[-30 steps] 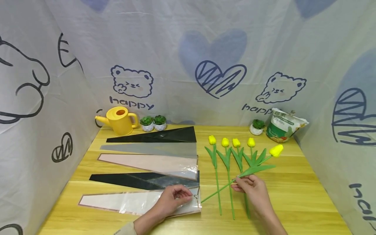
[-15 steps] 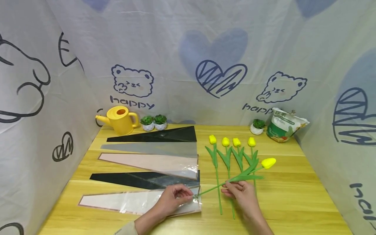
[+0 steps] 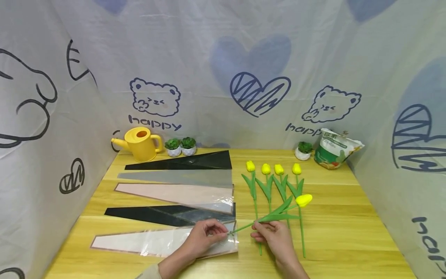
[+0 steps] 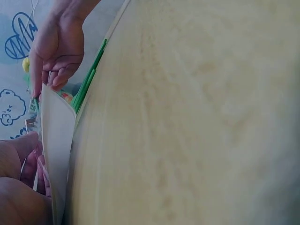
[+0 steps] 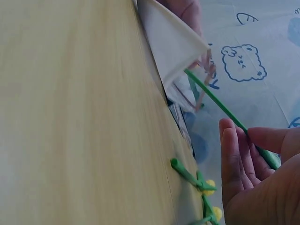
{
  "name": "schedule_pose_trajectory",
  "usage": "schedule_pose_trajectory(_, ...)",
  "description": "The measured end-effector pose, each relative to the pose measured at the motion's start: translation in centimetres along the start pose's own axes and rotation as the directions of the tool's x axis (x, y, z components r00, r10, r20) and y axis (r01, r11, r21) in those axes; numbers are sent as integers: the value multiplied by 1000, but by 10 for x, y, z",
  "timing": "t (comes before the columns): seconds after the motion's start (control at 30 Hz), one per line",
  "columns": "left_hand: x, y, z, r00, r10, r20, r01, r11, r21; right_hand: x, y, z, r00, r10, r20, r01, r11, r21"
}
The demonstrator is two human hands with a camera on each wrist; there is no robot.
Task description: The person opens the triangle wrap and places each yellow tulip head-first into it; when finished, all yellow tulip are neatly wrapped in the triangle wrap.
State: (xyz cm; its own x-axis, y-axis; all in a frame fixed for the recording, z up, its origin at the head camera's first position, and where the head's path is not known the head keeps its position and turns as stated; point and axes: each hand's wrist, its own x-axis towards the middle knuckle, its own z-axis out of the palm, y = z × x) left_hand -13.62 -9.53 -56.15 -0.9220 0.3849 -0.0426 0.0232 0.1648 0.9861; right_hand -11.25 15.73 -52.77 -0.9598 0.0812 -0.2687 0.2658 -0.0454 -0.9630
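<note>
left hand (image 3: 205,238) pinching the wide end of a white wrapper (image 3: 170,238), right hand (image 3: 275,240) clamped thumb-and-fingers on a yellow tulip (image 3: 278,217), stem tip right at the wrapper's mouth, four more tulips (image 3: 266,169) just chilling on the table (image 3: 341,232)

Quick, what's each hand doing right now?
Left hand: pinching the nearest white sleeve near its wide end.
Right hand: pinching a yellow tulip by its stem.
</note>
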Motion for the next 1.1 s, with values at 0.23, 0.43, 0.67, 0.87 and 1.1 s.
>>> schedule_pose_trajectory(0.23, 1, 2, 1, 1000, -17, -16, 17, 1000, 7, -1, 3, 13, 1000, -2, 25, 2, 1000, 16)
schedule_pose_trajectory(0.43, 2, 4, 3, 999, -7, -32, 8, 1000, 16, -2, 5, 23, 999, -4, 47, 4, 1000, 10)
schedule_pose_trajectory(0.67, 3, 7, 6, 998, 13, -54, -12, 1000, 25, -2, 8, 29, 997, -14, 77, 13, 1000, 15)
schedule_pose_trajectory(0.87, 4, 9, 9, 996, 44, -72, -41, 998, 41, -4, 10, 34, 994, 4, 109, -4, 1000, 4)
schedule_pose_trajectory(1.1, 7, 10, 10, 992, 78, -95, -70, 994, 79, -5, 9, 38, 995, 6, 102, -4, 1000, -15)
